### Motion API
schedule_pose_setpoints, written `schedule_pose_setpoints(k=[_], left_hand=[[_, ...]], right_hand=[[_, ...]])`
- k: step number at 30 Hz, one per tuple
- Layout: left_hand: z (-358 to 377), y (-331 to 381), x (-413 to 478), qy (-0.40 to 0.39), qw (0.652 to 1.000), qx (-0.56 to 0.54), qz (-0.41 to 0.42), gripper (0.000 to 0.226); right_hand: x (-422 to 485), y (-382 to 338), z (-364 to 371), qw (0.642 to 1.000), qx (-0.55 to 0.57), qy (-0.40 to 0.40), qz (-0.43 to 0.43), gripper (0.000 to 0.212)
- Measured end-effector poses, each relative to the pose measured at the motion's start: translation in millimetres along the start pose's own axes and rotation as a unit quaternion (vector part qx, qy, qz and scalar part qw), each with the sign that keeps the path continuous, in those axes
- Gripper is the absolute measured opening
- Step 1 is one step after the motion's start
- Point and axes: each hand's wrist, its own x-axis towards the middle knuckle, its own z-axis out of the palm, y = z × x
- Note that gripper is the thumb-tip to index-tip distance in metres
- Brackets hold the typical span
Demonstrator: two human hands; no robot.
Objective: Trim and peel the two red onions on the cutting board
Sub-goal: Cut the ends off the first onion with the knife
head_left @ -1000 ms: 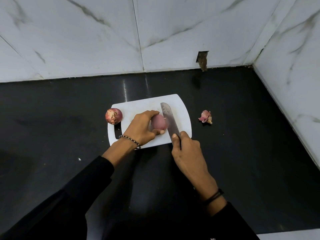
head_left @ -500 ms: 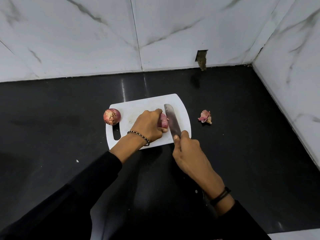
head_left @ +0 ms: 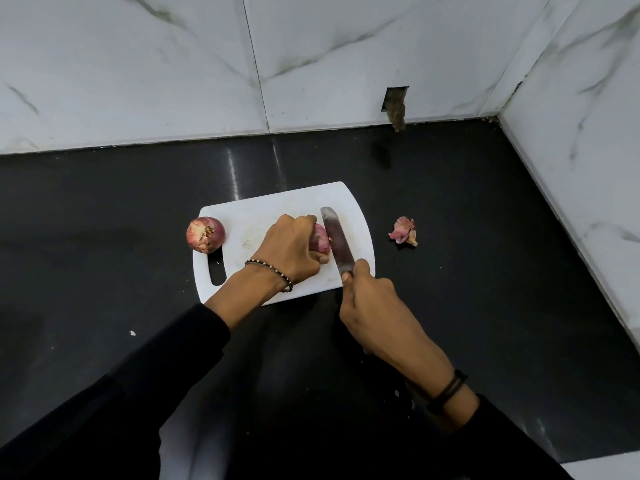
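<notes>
The left hand (head_left: 287, 251) curls over a red onion (head_left: 320, 242) near the middle of the white cutting board (head_left: 270, 209), pinning it down. The right hand (head_left: 370, 306) grips the knife (head_left: 337, 240). Its blade runs from the board's near edge toward the far edge and touches the onion's exposed right end, probably the end to trim. The second onion (head_left: 205, 234) sits at the board's left edge. Peel scraps (head_left: 403, 231) lie on the worktop (head_left: 485, 271) to the right.

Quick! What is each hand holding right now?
Left hand: curled over a red onion, holding it on the white cutting board.
Right hand: gripping the knife, blade against that onion.
</notes>
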Motion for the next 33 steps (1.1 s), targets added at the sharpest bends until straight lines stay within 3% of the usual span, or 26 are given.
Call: schedule_pose_setpoints(k=[3, 7, 17, 28, 33], left_hand=[[-2.6, -3.1, -1.8, 0.002, 1.000, -0.013, 0.005, 0.036], [-4.1, 2.2, -5.8, 0.005, 0.999, 0.005, 0.035, 0.015], [-9.3, 13.3, -3.3, -0.005, 0.998, 0.041, 0.053, 0.015], [-3.5, 19.3, -1.5, 0.005, 0.994, 0.097, 0.054, 0.020], [-2.3, 18.4, -1.3, -0.007, 0.993, 0.108, 0.041, 0.023]], right_hand=[[-1.4, -4.6, 4.3, 1.000, 0.006, 0.019, -0.011, 0.011], [7.1, -10.3, 2.9, 1.000, -0.010, 0.027, -0.002, 0.007], [-3.8, -10.8, 0.2, 1.000, -0.024, 0.002, 0.013, 0.011], [21.7, -18.8, 13.4, 0.999, -0.012, 0.047, 0.008, 0.012], [12.5, -16.9, 24.9, 0.998, -0.039, 0.034, 0.047, 0.027]])
